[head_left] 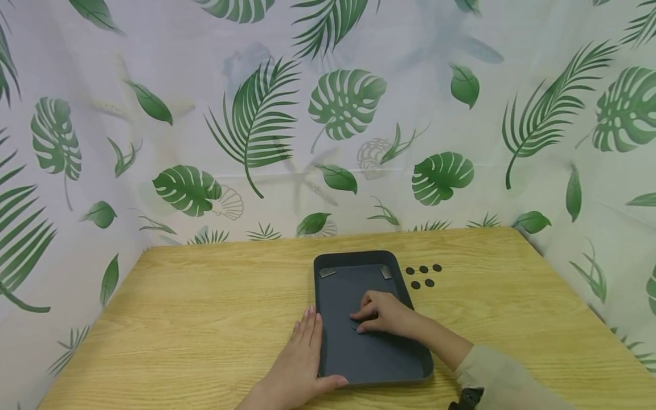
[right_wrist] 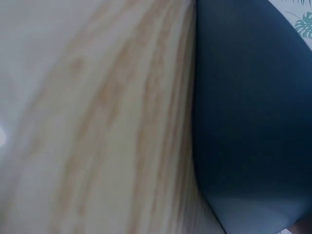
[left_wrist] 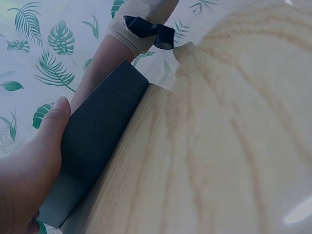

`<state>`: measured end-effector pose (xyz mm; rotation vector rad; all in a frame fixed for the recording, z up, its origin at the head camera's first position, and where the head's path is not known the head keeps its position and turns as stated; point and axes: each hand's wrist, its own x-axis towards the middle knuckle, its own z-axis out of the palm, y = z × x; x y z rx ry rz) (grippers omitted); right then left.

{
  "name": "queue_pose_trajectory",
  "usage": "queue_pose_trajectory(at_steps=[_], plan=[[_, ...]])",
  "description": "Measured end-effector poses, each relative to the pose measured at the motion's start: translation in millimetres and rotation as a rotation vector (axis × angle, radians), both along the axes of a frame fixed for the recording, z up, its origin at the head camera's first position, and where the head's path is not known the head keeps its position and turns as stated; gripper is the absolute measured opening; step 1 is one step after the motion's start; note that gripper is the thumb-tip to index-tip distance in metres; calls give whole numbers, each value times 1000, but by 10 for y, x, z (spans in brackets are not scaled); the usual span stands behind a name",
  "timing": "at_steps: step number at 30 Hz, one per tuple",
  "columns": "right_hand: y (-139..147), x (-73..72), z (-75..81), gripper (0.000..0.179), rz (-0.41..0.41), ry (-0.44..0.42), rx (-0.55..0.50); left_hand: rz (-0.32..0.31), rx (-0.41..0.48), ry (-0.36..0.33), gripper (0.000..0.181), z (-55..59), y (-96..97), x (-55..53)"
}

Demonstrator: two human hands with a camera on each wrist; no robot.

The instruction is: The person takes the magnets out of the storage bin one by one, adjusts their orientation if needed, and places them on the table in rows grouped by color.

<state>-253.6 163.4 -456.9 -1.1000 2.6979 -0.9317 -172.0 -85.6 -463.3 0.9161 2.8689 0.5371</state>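
A dark grey rectangular tray [head_left: 374, 370] lies on the wooden table. My left hand [head_left: 302, 364] rests against its left side, fingers straight along the wall and thumb at the near-left corner. The left wrist view shows that thumb against the outer wall of the tray [left_wrist: 100, 136]. Over the middle of the tray, my right hand [head_left: 386, 313] curls its fingers and pinches a small dark piece [head_left: 354, 327] between thumb and forefinger, mostly hidden. Two flat shiny grey pieces lie in the far corners, one left [head_left: 327, 273] and one right [head_left: 385, 272].
Several small black discs [head_left: 423, 269] sit on the wooden table [head_left: 205, 319] just right of the tray's far end. Behind and beside the table hangs a white leaf-printed cloth [head_left: 348, 210]. A dark strap [head_left: 467, 397] is round the right wrist.
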Motion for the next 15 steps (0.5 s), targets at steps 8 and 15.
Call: queue_pose_trajectory(at_steps=[8,15], plan=[[-29,5,-14,18,91,155,-30,0,12,-2,104,8,0,0],[-52,7,-31,11,111,152,-42,-2,13,-2,104,5,-1,8]])
